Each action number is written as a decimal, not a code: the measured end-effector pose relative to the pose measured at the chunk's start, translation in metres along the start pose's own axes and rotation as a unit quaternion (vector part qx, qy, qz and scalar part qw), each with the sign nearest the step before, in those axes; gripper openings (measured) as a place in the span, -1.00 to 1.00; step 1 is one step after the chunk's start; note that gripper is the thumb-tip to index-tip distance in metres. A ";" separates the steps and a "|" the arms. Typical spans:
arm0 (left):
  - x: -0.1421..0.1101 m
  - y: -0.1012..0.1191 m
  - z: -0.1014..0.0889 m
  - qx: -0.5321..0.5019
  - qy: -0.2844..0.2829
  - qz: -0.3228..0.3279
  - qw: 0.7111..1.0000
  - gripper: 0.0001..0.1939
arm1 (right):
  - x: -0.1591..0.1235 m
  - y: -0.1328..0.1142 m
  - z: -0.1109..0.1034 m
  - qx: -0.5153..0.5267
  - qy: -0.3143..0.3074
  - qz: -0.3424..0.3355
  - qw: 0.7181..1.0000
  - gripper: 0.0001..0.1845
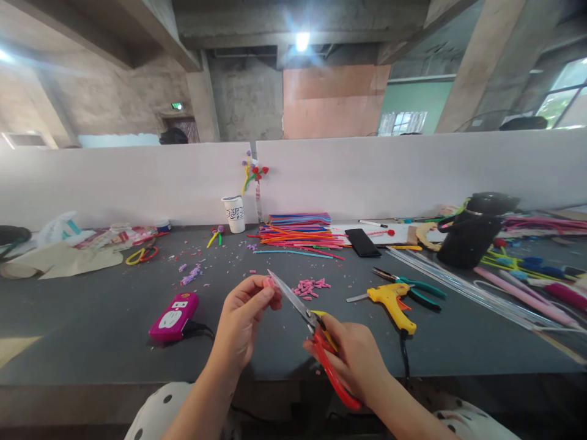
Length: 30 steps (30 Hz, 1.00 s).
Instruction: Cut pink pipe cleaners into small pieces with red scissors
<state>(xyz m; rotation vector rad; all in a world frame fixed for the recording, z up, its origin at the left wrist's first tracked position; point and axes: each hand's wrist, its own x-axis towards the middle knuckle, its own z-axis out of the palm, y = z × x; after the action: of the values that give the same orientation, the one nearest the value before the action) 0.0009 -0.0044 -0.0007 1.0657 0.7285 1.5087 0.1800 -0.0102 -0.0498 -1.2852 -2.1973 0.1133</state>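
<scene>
My left hand [247, 311] is closed in a pinch on a small pink pipe cleaner piece [267, 282], mostly covered by the fingers. In my right hand [355, 351] are scissors [328, 360] with red and yellow handles. Their blades point up and left, and the tip reaches the left fingertips; whether it touches the pink piece I cannot tell. Just beyond the blades lies a loose pile of short pink pipe cleaner pieces [312, 287] on the dark grey table [275, 354].
Right of my hands lie a yellow glue gun [392, 305] and green-handled pliers [419, 293]. A magenta box [174, 318] with a cable is on the left. Farther back are a pipe cleaner bundle [298, 232], a phone [362, 242], a white cup [235, 215] and a black jug [472, 235].
</scene>
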 end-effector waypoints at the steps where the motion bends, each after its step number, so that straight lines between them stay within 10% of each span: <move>1: 0.000 0.000 0.000 0.000 0.003 -0.005 1.000 -0.96 | 0.001 -0.001 -0.001 0.020 -0.003 0.007 1.000 -0.73; 6: 0.003 -0.005 0.002 0.011 -0.024 -0.033 0.999 -0.94 | 0.005 -0.005 -0.006 0.168 -0.027 0.071 0.983 -0.79; 17: -0.004 -0.033 0.015 0.026 -0.178 -0.228 0.957 -0.91 | 0.021 -0.008 -0.019 0.502 -0.051 0.184 0.844 -0.80; 30: 0.000 -0.036 0.017 0.228 -0.138 -0.111 0.957 -0.84 | 0.018 -0.001 -0.013 0.464 -0.028 0.212 0.860 -0.86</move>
<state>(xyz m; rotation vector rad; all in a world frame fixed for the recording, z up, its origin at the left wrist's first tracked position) 0.0316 0.0018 -0.0257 1.4510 0.9856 0.9920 0.1797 0.0009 -0.0309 -1.1235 -1.4758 1.2277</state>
